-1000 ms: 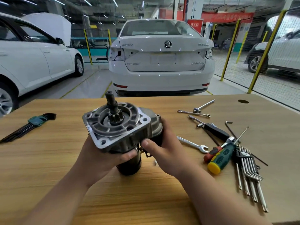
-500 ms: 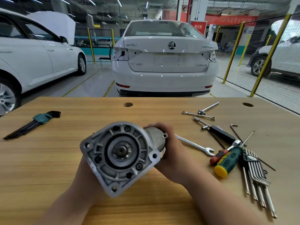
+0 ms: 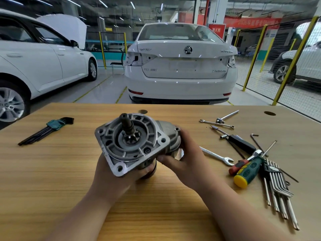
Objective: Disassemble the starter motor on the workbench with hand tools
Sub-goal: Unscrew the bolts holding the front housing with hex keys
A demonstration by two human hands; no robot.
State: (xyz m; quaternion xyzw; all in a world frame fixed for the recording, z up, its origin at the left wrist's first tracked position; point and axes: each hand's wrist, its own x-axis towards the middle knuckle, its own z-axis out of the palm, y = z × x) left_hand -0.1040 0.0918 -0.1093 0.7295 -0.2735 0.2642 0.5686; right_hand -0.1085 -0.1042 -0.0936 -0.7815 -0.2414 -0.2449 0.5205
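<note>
The starter motor (image 3: 135, 143) is held above the wooden workbench (image 3: 52, 171), its grey aluminium flange facing up and toward me, the pinion shaft pointing up and left. My left hand (image 3: 112, 176) grips the motor body from below, fingers curled under the flange. My right hand (image 3: 184, 159) grips the solenoid side on the right, thumb across the front. The dark lower body is mostly hidden behind the flange and hands.
A green-holdered hex key set (image 3: 46, 129) lies at the left. To the right lie an open-end wrench (image 3: 217, 155), a green and yellow screwdriver (image 3: 246, 173), a red-handled screwdriver (image 3: 238, 166), a silver key set (image 3: 278, 188), and small wrenches (image 3: 218, 123). White cars stand beyond the bench.
The motor tilted so its flange faced me head-on half a second ago; now it has tipped back, with the shaft pointing up and left again. Both hands kept hold.
</note>
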